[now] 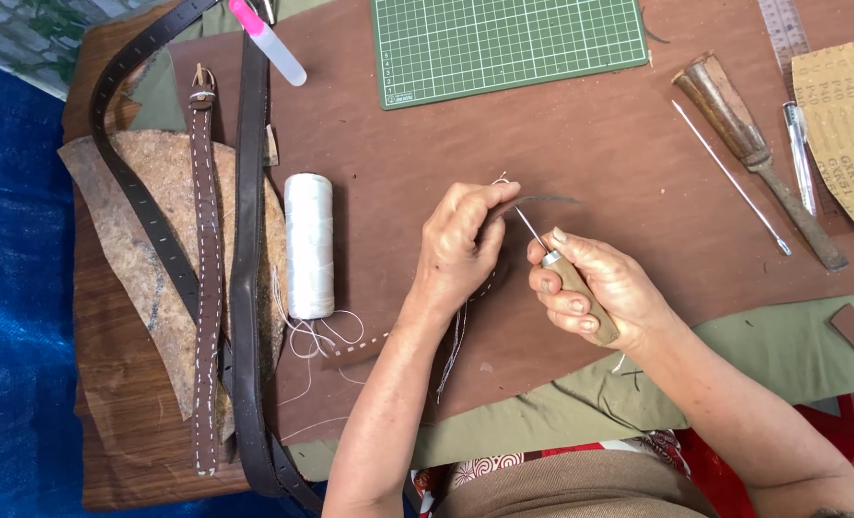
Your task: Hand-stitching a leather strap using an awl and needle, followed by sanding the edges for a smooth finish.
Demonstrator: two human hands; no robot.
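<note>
— How many straps are on the bench?

— Three lie at the left: a thin dark punched strap point(129, 173), a brown stitched strap point(204, 278) and a wide dark belt point(247, 269), all across a rough piece of hide point(158, 278). A fourth, narrow leather strip point(503, 213), is in the hands.

— And tools?

— One spool of white thread point(309, 245), one green cutting mat point(508, 43), one wooden-handled tool point(758, 158), one long needle point(731, 177), one pen point(799, 158), one clear ruler point(782, 29), a sheet of sandpaper point(839, 129) and a small brown block point(853, 326). No containers show.

— What are the hands doing?

— The left hand point(460, 249) is curled, thumb and fingers pinching the strip near the middle of the brown leather work surface point(590, 144); loose thread hangs below the wrist. The right hand point(595, 293) is clenched around the wooden handle of an awl point(561, 269), whose metal point angles up-left to the strip right at the left fingertips. Both forearms come in from the lower edge.
</note>
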